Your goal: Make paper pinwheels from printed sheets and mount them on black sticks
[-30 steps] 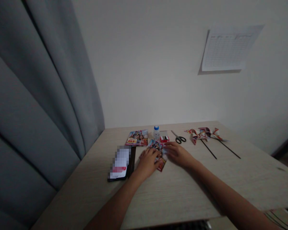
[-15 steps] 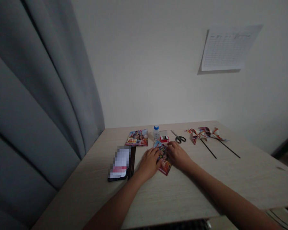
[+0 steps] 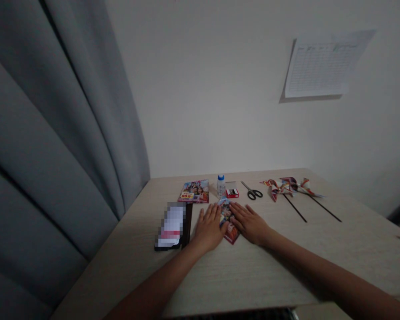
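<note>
A folded piece of colourful printed paper [image 3: 232, 233] lies on the table between my hands. My left hand [image 3: 209, 227] rests flat on its left side with the fingers stretched out. From the right, my right hand [image 3: 248, 221] also lies flat, its outstretched fingers on the paper's right part. Both hands cover some of the sheet, whose upper end and lower tip show between them. Just beyond stand a clear bottle with a blue cap [image 3: 221, 186] and a small red box [image 3: 232, 193]. Scissors with black handles [image 3: 254, 194] lie to the right of the box.
A phone [image 3: 170, 226] in an opened dark case is left of my left hand. Behind it lies a printed leaflet [image 3: 196, 191]. Two paper pinwheels [image 3: 280, 188] on dark sticks lie at the right. A wall closes off the table's [image 3: 240, 284] back; a curtain [image 3: 70, 146] hangs left.
My right hand has gone from curled fingers at the paper's edge to lying flat on it. My left hand stays on the paper, fingers more spread. The view has shifted slightly.
</note>
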### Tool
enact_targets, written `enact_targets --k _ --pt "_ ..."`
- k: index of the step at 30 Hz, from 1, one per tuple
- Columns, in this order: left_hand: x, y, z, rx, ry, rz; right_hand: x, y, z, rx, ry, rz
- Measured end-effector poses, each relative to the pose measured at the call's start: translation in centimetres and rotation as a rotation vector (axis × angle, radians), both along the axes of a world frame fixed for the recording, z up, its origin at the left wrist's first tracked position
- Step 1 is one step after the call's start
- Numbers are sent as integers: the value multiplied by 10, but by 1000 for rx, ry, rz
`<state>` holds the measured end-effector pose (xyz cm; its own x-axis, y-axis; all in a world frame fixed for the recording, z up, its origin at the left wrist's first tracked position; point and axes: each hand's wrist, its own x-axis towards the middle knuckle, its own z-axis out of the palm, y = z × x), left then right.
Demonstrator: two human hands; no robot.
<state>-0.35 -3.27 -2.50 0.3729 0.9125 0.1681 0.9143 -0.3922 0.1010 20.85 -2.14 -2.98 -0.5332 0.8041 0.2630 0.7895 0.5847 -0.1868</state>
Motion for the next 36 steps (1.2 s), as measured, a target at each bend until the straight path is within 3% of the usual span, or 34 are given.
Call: enact_targets --k 13,20,24,28,36 --pt "-9 -13 1 8 -42 26 15 -17 3 -59 5 -24" --pt "-5 -7 19 56 -168 43 15 -8 7 -172 127 -67" --pt "6 6 17 99 -214 -22 -1 6 14 -94 172 -74" --pt "12 14 6 42 -120 -128 -15 9 13 -49 83 -28" --pt "6 13 6 -6 8 -121 -11 5 4 -23 16 38"
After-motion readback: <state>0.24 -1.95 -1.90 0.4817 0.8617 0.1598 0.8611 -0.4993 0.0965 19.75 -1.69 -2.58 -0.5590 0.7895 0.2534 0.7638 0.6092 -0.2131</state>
